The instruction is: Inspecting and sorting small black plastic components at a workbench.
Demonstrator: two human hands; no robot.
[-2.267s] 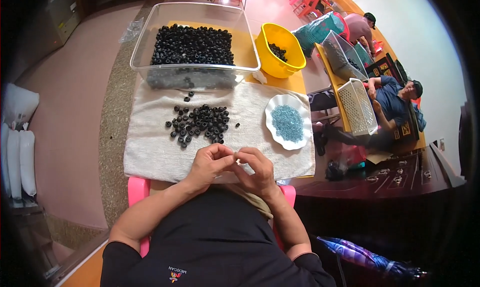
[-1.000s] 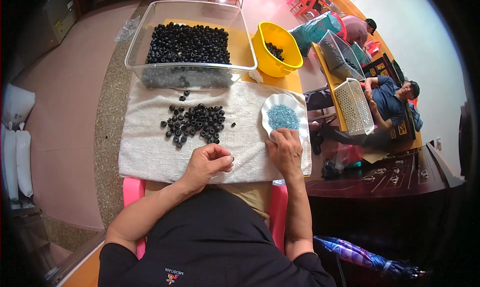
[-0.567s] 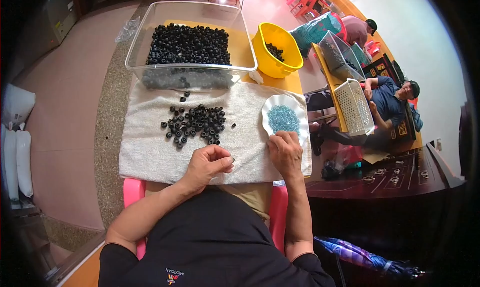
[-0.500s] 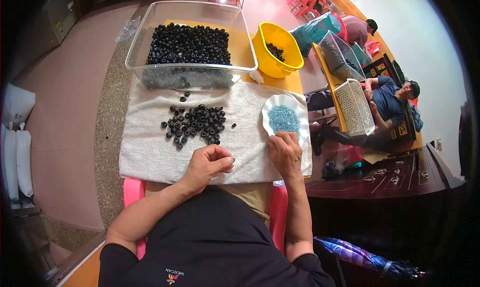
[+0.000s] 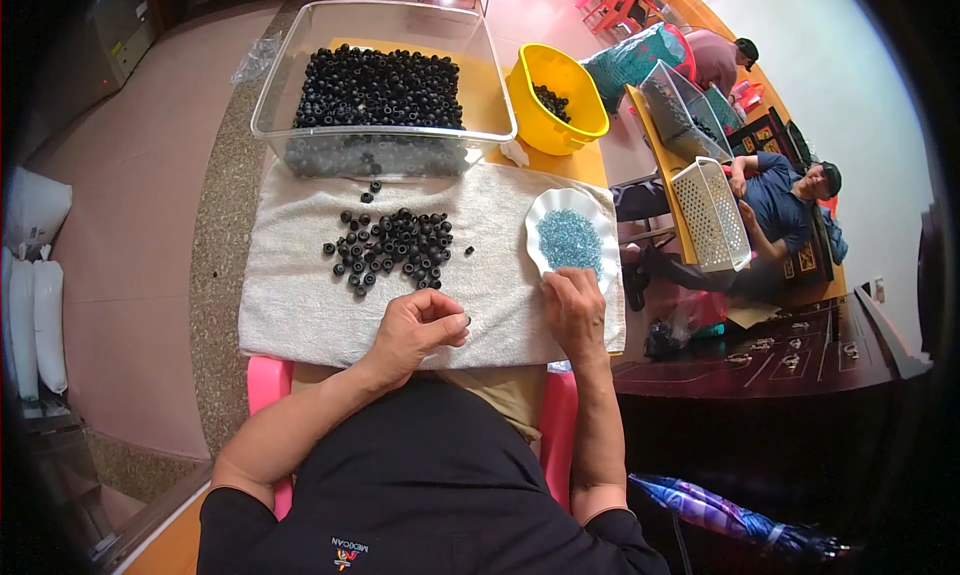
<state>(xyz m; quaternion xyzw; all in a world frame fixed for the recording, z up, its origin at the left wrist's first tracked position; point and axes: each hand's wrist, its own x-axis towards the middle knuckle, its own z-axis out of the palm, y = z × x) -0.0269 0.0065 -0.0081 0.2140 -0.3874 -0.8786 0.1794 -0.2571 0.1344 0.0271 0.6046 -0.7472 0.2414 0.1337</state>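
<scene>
My left hand (image 5: pixel 425 325) is closed in a pinch above the towel, with the edge of a small black bead (image 5: pixel 467 320) showing between thumb and forefinger. At the near rim of a white scalloped dish (image 5: pixel 536 207), my right hand (image 5: pixel 574 308) has its fingers bent and pressed together; what they hold, if anything, is hidden. Clear pale-blue glassy pieces (image 5: pixel 570 237) fill the dish just beyond those fingertips. Ahead of my left hand lies a loose pile of round black beads (image 5: pixel 400 245) with holes, and one small black piece (image 5: pixel 469 250) sits apart to its right.
A white towel (image 5: pixel 300 315) covers the work surface. Behind it stand a clear plastic bin (image 5: pixel 490 105) of black beads and a yellow basin (image 5: pixel 585 130) holding some more. At right, a person (image 5: pixel 780 200) sits by a white perforated basket (image 5: pixel 710 215). A folded umbrella (image 5: pixel 720 510) lies lower right.
Almost nothing differs. My right hand has shifted very slightly at the dish's near rim; my left hand keeps its pinch in the same place.
</scene>
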